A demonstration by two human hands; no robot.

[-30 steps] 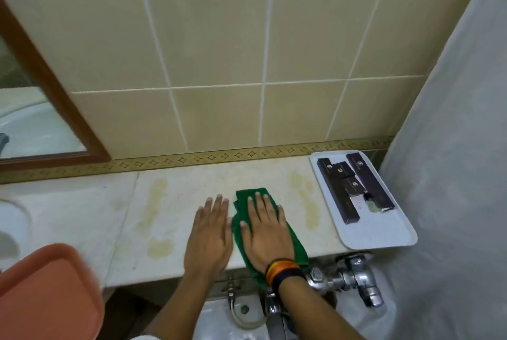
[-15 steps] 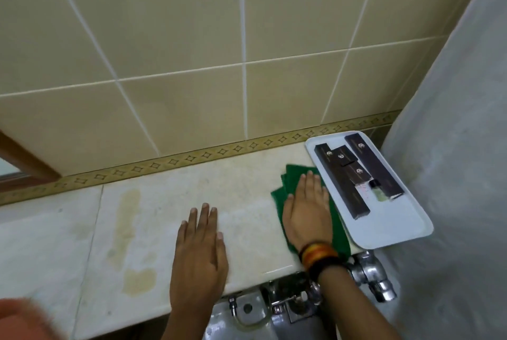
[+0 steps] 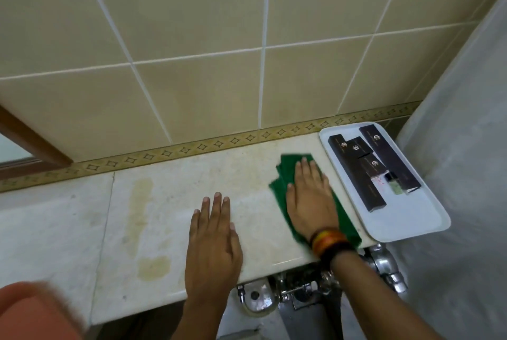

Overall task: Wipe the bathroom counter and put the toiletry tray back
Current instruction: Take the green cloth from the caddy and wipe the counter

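Counter-wiping green folded cloth (image 3: 285, 175) lies flat on the pale marble surface (image 3: 170, 202), pressed under the right hand (image 3: 310, 202), whose fingers are spread open and flat on it. A striped band circles that wrist (image 3: 330, 243). Left hand (image 3: 212, 241) rests palm down, fingers open and together, on the bare surface left of the cloth, holding nothing. Just right of the cloth sits the white rectangular plastic toiletry tray (image 3: 411, 224), at the surface's right end, overhanging the near edge. It carries long dark boxes (image 3: 356, 172) and a small clear bottle (image 3: 393, 183). Yellowish stains (image 3: 142, 202) mark the surface further left. Beige tiled wall (image 3: 192, 24) rises behind.
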